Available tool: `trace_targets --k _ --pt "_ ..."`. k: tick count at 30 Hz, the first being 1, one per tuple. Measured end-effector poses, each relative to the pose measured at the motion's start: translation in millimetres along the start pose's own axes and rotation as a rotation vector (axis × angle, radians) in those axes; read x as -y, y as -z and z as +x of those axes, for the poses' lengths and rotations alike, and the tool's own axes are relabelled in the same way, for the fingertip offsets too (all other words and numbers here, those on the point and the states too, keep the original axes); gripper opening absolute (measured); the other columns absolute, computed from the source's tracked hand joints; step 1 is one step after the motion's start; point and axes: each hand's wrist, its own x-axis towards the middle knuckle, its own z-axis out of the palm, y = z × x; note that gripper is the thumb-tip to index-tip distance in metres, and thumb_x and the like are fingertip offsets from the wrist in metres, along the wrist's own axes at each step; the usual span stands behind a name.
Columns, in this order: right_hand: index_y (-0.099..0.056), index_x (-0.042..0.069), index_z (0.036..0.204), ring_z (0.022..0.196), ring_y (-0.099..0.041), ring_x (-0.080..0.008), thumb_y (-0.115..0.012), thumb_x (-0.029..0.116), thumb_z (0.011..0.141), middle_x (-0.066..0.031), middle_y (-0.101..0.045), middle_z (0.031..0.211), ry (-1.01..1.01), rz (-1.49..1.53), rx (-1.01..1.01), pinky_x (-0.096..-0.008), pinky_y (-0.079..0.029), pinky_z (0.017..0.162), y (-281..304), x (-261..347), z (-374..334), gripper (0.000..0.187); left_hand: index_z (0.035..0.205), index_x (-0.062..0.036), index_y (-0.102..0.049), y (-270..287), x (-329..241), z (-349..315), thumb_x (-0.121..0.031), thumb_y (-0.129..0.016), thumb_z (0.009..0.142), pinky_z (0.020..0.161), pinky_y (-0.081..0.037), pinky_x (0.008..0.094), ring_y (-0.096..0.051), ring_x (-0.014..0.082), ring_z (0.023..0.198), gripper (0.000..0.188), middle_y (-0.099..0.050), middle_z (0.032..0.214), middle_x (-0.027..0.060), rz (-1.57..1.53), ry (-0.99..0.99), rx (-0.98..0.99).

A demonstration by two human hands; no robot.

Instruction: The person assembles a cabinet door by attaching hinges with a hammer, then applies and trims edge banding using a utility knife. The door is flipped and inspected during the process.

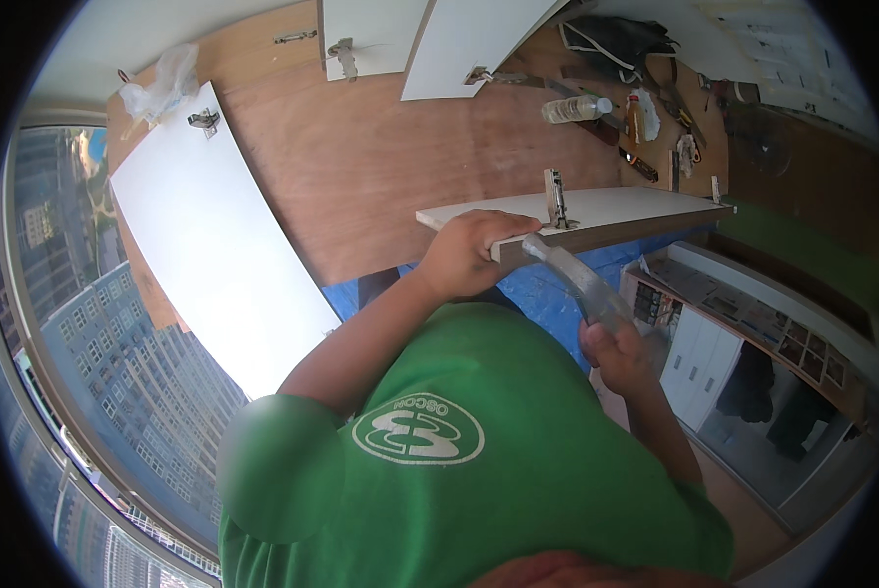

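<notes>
A white panel (645, 204) with a dark wood-toned edge stands across in front of me, a metal hinge (557, 201) raised on its top face. My left hand (474, 250) is closed over the panel's near left corner, its fingers reaching along the edge toward the hinge. My right hand (618, 353) is wrapped round a long grey metal tool (579, 279), whose exact kind is blurred. The tool's rounded tip touches or nearly touches the panel edge just beside my left fingertips; which of the two cannot be made out.
Another white panel (214, 235) lies at left on a wooden board (361, 186), by a window. More panels (469, 49) lie at the back. A plastic bottle (577, 109), a utility knife (638, 165) and a black bag (616, 44) are back right. Blue sheeting (533, 294) lies below; a cabinet (699, 358) stands right.
</notes>
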Motion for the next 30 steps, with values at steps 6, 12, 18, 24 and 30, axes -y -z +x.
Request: trace_targets --k 6,12,18,24,30 --pt "-0.059 0.006 0.089 0.064 -0.045 -0.0079 -0.053 0.038 0.106 0.0031 -0.049 0.071 -0.016 -0.094 -0.048 -0.0268 -0.037 0.059 -15.9 2.4 2.5 0.037 0.126 -0.0102 -0.071 -1.8 2.6 -1.4 -0.003 -0.074 0.071 0.095 -0.055 0.0423 -0.069 0.0354 0.107 0.056 -0.074 0.118 0.0121 -0.015 -0.041 -0.028" --pt "-0.059 -0.001 0.092 0.068 -0.051 -0.0157 -0.054 0.036 0.107 -0.0067 -0.056 0.073 -0.001 -0.215 -0.004 -0.0341 -0.044 0.064 -15.8 -2.3 -5.2 0.040 0.125 -0.0094 -0.071 -3.7 4.7 -4.6 -0.001 -0.072 0.070 0.095 -0.055 0.0428 -0.069 0.0367 0.106 0.056 -0.073 0.117 0.0140 -0.021 -0.020 -0.008" --pt "-0.057 0.001 0.088 0.065 -0.053 -0.0169 -0.055 0.036 0.107 -0.0098 -0.056 0.070 0.029 -0.173 -0.027 -0.0357 -0.046 0.063 -22.1 12.0 -7.3 0.041 0.125 -0.0092 -0.071 -4.7 2.9 -5.1 0.000 -0.071 0.069 0.093 -0.055 0.0438 -0.069 0.0377 0.105 0.056 -0.074 0.115 0.0155 -0.018 -0.014 -0.024" --pt "-0.056 0.001 0.086 0.064 -0.053 -0.0147 -0.052 0.037 0.108 -0.0079 -0.055 0.067 0.037 -0.176 -0.024 -0.0342 -0.046 0.063 -28.9 27.4 -1.3 0.043 0.125 -0.0091 -0.071 -0.3 -2.7 -3.5 -0.001 -0.072 0.070 0.093 -0.055 0.0437 -0.069 0.0378 0.105 0.056 -0.074 0.114 0.0163 0.028 0.012 -0.012" --pt "-0.053 0.003 0.083 0.063 -0.047 -0.0124 -0.050 0.036 0.110 -0.0043 -0.051 0.066 0.004 -0.119 -0.050 -0.0329 -0.043 0.061 -26.4 23.6 -5.0 0.043 0.125 -0.0094 -0.072 -4.5 -4.9 -2.6 -0.004 -0.077 0.074 0.093 -0.055 0.0416 -0.070 0.0353 0.107 0.052 -0.074 0.117 0.0152 -0.048 0.079 -0.018"
